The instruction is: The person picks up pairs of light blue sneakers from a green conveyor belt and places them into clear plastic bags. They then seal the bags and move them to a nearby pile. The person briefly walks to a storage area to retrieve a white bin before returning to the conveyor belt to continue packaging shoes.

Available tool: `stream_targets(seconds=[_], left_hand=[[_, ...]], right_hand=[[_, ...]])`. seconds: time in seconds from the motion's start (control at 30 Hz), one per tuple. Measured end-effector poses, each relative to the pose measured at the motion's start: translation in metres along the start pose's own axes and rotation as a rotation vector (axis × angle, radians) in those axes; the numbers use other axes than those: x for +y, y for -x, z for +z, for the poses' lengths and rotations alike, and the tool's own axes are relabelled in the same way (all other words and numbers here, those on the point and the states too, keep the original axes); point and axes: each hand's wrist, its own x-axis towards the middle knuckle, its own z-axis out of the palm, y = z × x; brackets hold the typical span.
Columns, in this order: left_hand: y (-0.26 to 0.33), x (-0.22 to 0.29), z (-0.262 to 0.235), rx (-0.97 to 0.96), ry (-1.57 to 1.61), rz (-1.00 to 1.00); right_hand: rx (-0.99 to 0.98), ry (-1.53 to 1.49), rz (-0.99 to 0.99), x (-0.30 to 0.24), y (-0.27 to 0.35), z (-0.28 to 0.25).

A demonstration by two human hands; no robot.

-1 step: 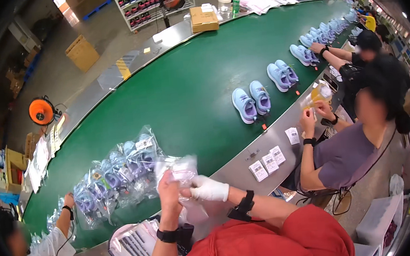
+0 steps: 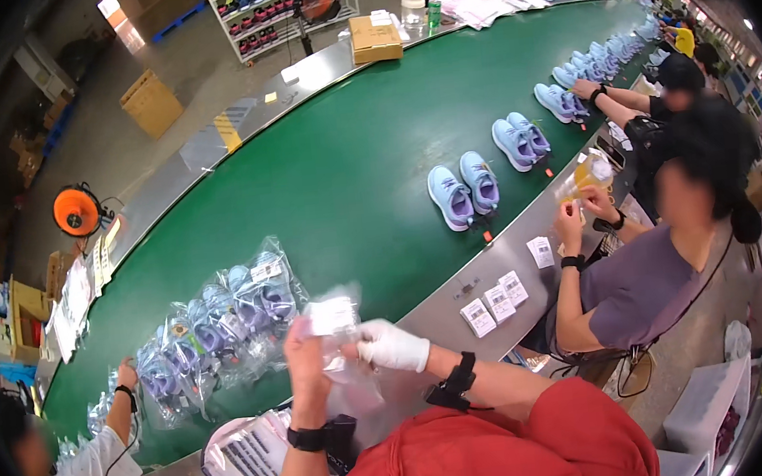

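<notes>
The left hand (image 2: pixel 305 355) and the right hand (image 2: pixel 391 345), which wears a white glove, are raised together over the near steel edge (image 2: pixel 459 290) of the green conveyor belt (image 2: pixel 338 169), and both close their fingers on a clear plastic bag (image 2: pixel 336 320); what is inside the bag I cannot tell. The bag is held between the two hands, just beside the heap of bagged shoes (image 2: pixel 220 331) that lies on the belt to the left. Between this heap and the nearest pair of light blue shoes (image 2: pixel 464 191) the belt is bare and wide, and the far half of the belt is open too. On the right side four pairs of blue shoes can be counted in a row along the belt, and more follow behind, too small to count. Three small white tags (image 2: pixel 497 302) lie on the steel edge, and one more tag (image 2: pixel 541 251) lies further along. A seated person in a grey shirt (image 2: pixel 633 282) works close on the right. A cardboard box (image 2: pixel 376 38) stands at the far edge, another box (image 2: pixel 151 102) stands on the concrete floor, and an orange reel (image 2: pixel 76 210) is at the left.
</notes>
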Motion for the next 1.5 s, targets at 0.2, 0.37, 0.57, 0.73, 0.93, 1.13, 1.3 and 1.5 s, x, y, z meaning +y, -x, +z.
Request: stream_targets(seconds=[0.2, 0.37, 0.57, 0.73, 0.93, 1.13, 1.3, 1.5], left_hand=[[0.008, 0.030, -0.014, 0.042, -0.087, 0.183], [0.014, 0.014, 0.024, 0.043, -0.113, 0.296], [0.103, 0.030, 0.086, -0.546, -0.735, 0.409], [0.062, 0.049, 0.063, -0.189, -0.810, 0.399], [0.001, 0.037, 0.048, 0.057, -0.537, 0.325], [-0.013, 0.030, 0.069, 0.095, -0.542, 0.184], [-0.031, 0.011, 0.082, 0.053, -0.581, 0.116], [-0.034, 0.014, 0.085, 0.086, -0.535, 0.090]], right_hand=[[0.719, 1.176, -0.206, -0.019, 0.036, -0.047], [0.627, 1.335, -0.681, -0.045, 0.060, -0.008], [0.156, 1.424, -0.417, -0.022, 0.059, -0.026], [0.165, 1.629, 0.030, -0.026, 0.032, -0.030], [-0.094, 0.845, -0.594, -0.052, 0.035, -0.027], [0.863, 1.278, -0.126, -0.062, 0.039, -0.200], [0.865, 1.676, 0.349, 0.019, 0.015, -0.286], [0.827, 1.459, 0.250, 0.013, 0.019, -0.318]])
